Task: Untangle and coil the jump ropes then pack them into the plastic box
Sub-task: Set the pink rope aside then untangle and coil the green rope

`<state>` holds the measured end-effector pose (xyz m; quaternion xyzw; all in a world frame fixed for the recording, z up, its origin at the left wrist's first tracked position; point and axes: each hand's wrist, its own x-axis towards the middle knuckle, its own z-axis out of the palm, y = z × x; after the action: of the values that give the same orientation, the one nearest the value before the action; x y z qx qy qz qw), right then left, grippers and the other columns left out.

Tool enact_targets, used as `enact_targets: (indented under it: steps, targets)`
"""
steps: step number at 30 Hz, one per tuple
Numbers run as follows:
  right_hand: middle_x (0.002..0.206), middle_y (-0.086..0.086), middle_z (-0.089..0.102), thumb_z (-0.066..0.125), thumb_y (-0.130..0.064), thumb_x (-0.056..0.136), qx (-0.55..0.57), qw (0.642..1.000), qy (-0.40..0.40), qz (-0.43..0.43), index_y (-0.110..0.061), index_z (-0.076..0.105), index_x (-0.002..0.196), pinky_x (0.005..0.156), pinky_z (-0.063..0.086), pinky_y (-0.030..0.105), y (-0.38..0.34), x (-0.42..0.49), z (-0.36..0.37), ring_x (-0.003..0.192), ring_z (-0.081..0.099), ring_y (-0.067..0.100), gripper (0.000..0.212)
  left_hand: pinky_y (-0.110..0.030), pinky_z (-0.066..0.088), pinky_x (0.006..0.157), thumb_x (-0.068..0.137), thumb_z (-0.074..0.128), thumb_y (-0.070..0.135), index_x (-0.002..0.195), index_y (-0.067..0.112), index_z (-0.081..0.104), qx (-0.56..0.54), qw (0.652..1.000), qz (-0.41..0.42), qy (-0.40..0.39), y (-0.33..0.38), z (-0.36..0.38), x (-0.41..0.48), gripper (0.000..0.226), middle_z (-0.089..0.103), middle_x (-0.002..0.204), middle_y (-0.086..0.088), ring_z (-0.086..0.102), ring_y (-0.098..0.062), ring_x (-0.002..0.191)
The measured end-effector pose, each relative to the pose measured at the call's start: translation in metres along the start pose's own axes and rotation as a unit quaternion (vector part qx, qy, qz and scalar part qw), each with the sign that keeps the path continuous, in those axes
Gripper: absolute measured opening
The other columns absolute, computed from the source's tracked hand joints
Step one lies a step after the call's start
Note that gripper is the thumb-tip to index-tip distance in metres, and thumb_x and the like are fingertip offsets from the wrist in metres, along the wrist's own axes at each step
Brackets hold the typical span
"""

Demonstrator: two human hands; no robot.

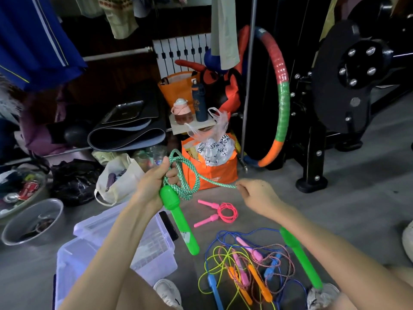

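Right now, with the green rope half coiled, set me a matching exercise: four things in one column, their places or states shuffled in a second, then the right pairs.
Things:
1. green rope
2. pink rope
3. mixed ropes
4. plastic box

States:
A. tangled in a pile on the floor
B. clear-walled, beside the left forearm
C. coiled on the floor, no hand on it
D. looped in the left hand, pinched by the right hand

Pairs: 1-D, 2-C, 3-A, 4-B

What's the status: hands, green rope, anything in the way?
Left hand grips green rope coils; right hand pinches its free strand. Rope part-coiled, not boxed. Plastic box lower left; tangled ropes and coiled pink rope beside it.
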<state>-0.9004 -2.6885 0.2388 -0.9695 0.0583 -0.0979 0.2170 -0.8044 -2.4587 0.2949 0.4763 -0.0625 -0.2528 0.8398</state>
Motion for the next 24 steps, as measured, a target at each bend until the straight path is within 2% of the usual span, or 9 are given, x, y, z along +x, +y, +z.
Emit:
enact_targets:
  steps: [4,7,9,11,13,16,19,21,24]
  targets:
    - [0.075,0.008,0.065,0.063,-0.012,0.072,-0.159,0.972,-0.017,-0.171,-0.013,0.065,0.074,0.063,0.046,0.033,-0.033,-0.005,-0.014,0.074,0.062,0.03,0.003,-0.022,0.043,0.049,0.099,0.04,0.024,0.074,0.014,0.04,0.138,0.988,0.056,0.039,-0.003,0.005,-0.002,0.027,0.037,0.051,0.007,0.034,-0.008,0.042]
    - [0.052,-0.005,0.052,0.078,-0.012,0.041,-0.198,0.945,-0.037,-0.259,-0.021,0.061,0.053,0.045,0.04,0.022,-0.053,-0.015,-0.024,0.051,0.055,0.018,0.023,-0.02,0.044,0.049,0.099,0.042,0.022,0.068,0.014,0.039,0.205,0.974,0.089,0.048,-0.007,0.01,-0.005,0.032,0.039,0.049,0.008,0.037,-0.007,0.042]
    - [0.052,-0.006,0.048,0.076,-0.01,0.047,-0.198,0.929,-0.028,-0.313,-0.022,0.063,0.056,0.045,0.039,0.023,-0.062,-0.018,-0.027,0.053,0.051,0.017,0.019,-0.02,0.044,0.051,0.099,0.042,0.023,0.064,0.013,0.039,0.259,0.959,0.102,0.041,-0.012,0.009,-0.005,0.037,0.041,0.046,0.009,0.04,-0.007,0.041]
    - [0.053,-0.003,0.047,0.06,-0.014,0.069,-0.146,0.923,-0.008,-0.356,-0.021,0.063,0.059,0.045,0.039,0.025,-0.069,-0.014,-0.033,0.053,0.05,0.02,0.012,-0.025,0.044,0.055,0.099,0.043,0.024,0.063,0.012,0.04,0.31,0.945,0.105,0.03,-0.017,0.007,-0.004,0.038,0.045,0.046,0.007,0.043,-0.009,0.042]
    - [0.053,-0.001,0.049,0.043,-0.024,0.08,-0.109,0.924,0.02,-0.366,-0.022,0.066,0.063,0.047,0.041,0.025,-0.077,-0.004,-0.04,0.052,0.05,0.022,0.029,-0.025,0.043,0.057,0.098,0.044,0.027,0.064,0.01,0.044,0.352,0.93,0.11,0.014,-0.022,0.007,-0.004,0.038,0.049,0.047,0.005,0.047,-0.011,0.045]
    - [0.061,0.002,0.055,0.045,-0.032,0.085,-0.072,0.939,0.0,-0.335,-0.022,0.073,0.078,0.055,0.041,0.027,-0.084,0.006,-0.053,0.061,0.053,0.024,0.031,-0.016,0.042,0.054,0.098,0.044,0.026,0.064,0.003,0.051,0.386,0.917,0.102,-0.012,-0.028,0.013,-0.007,0.042,0.054,0.05,-0.002,0.051,-0.01,0.048]
    - [0.07,0.002,0.053,0.049,-0.03,0.091,-0.059,0.957,-0.047,-0.279,-0.018,0.072,0.094,0.069,0.033,0.028,-0.086,0.013,-0.064,0.077,0.049,0.02,0.027,-0.021,0.046,0.053,0.098,0.047,0.027,0.075,-0.001,0.054,0.365,0.927,0.069,-0.051,-0.033,0.017,-0.007,0.036,0.055,0.061,-0.013,0.056,-0.018,0.053]
    - [0.075,-0.003,0.05,0.049,-0.029,0.095,-0.053,0.965,-0.061,-0.249,-0.017,0.071,0.099,0.075,0.033,0.029,-0.085,0.015,-0.068,0.082,0.045,0.014,0.025,-0.022,0.047,0.049,0.098,0.044,0.023,0.076,0.004,0.054,0.333,0.94,0.029,-0.064,-0.035,0.02,-0.009,0.03,0.057,0.059,-0.006,0.059,-0.017,0.049]
    - [0.086,0.0,0.062,0.052,-0.029,0.094,-0.037,0.97,-0.063,-0.232,-0.016,0.071,0.097,0.081,0.037,0.029,-0.08,0.017,-0.07,0.089,0.052,0.015,0.023,-0.023,0.048,0.047,0.096,0.045,0.024,0.073,0.007,0.053,0.272,0.957,-0.036,-0.089,-0.034,0.024,-0.014,0.029,0.057,0.055,-0.003,0.057,-0.017,0.044]
